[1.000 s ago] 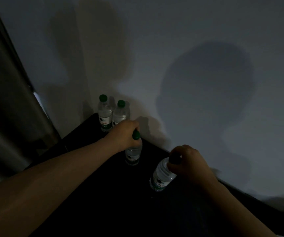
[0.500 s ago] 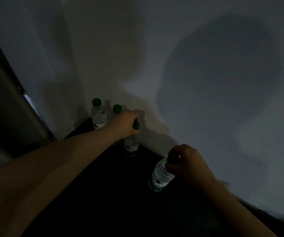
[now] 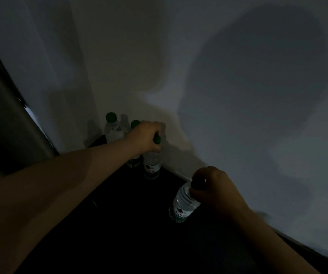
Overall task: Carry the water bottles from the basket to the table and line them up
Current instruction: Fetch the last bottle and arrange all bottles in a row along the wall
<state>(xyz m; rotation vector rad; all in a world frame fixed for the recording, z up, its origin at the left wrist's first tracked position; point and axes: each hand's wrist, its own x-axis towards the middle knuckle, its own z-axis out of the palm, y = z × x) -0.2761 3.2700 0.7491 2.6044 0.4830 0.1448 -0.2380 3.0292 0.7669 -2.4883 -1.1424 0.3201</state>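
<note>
Bottles: four, green caps, on dark table along wall.
Bottle 1: far end, upright, free.
Bottle 2: beside it, mostly hidden behind left hand.
Bottle 3: upright, neck wrapped in curled left fingers.
Bottle 4: tilted, apart from the others, right hand curled over cap.
Basket: not in view.
Progress, judged: two placed, two being set; gap left to close.
Arms: both extended, left farther.
</note>
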